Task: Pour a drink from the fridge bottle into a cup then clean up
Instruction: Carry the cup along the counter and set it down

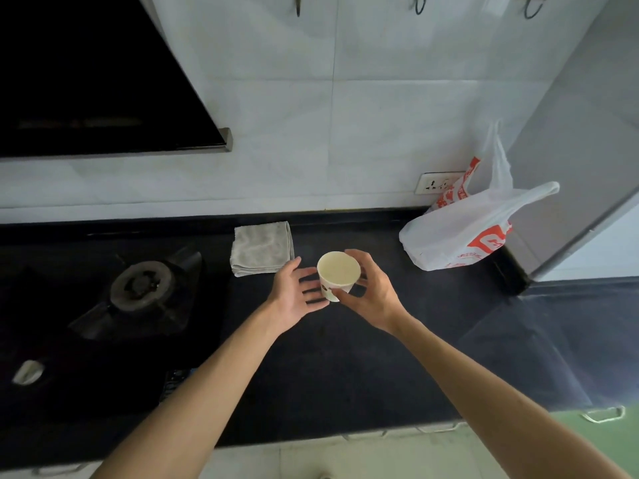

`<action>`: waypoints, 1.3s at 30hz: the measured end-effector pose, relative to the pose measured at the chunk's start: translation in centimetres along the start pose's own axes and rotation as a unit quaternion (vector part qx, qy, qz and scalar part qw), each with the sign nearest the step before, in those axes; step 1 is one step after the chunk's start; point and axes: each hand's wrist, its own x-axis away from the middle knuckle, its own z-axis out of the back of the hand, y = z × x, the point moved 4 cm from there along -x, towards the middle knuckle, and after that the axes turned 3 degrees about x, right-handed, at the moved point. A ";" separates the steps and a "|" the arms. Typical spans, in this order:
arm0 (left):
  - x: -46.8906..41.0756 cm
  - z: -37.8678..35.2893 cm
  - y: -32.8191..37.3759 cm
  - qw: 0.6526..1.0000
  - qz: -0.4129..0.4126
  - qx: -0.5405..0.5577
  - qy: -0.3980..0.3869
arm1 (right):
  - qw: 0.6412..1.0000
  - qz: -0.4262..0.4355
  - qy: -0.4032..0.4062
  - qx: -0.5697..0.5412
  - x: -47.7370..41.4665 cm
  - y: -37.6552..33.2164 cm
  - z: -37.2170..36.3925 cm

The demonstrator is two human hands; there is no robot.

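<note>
Paper cup [338, 271] up off the dark counter [345, 375], tipped with open mouth toward the camera, pale inside, seemingly empty. Gripped by the right hand [371, 295], thumb under the wall, fingers curled over the far side. Left hand [294, 295] released, fingers straight, just beside the cup's narrow base; contact hard to tell. Probably very light, thin-walled and easily crushed, so best held low round the wall with a soft squeeze, never by the rim. Folded grey cloth [262, 248] near on the left, plastic bag [456, 236] to the right, gas burner [141, 285] further left; nothing between cup and counter. No bottle in view
</note>
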 end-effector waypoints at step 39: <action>19.7 14.8 13.1 0.966 -0.204 0.157 0.020 | 0.977 0.155 -0.108 -0.094 -4.0 -24.4 -12.0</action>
